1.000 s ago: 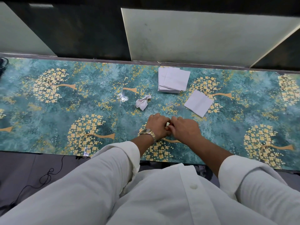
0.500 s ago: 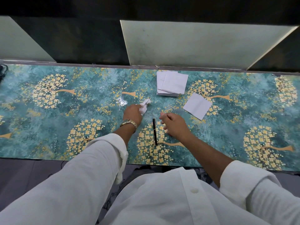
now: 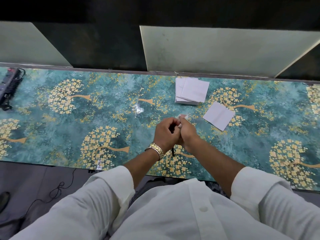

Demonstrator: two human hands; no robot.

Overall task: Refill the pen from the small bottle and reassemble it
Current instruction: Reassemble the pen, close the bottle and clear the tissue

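My left hand (image 3: pixel 165 133), with a gold watch on the wrist, and my right hand (image 3: pixel 188 134) are pressed together above the middle of the patterned table (image 3: pixel 69 122). Both are closed around a crumpled white tissue (image 3: pixel 183 116), which peeks out above the right hand's fingers. Only the lower end of the black pen (image 3: pixel 172 151) shows, lying on the table under my wrists; the rest is hidden. No small bottle is in view.
A stack of white paper squares (image 3: pixel 191 90) lies at the back of the table, and a single square (image 3: pixel 219 116) lies to the right of my hands. A black power strip (image 3: pixel 10 82) sits at the far left. A thin cable (image 3: pixel 57 189) trails on the floor.
The pen was set down on the table. My left hand reached left, picked up the crumpled tissue and came back; both hands now meet around it over the pen.
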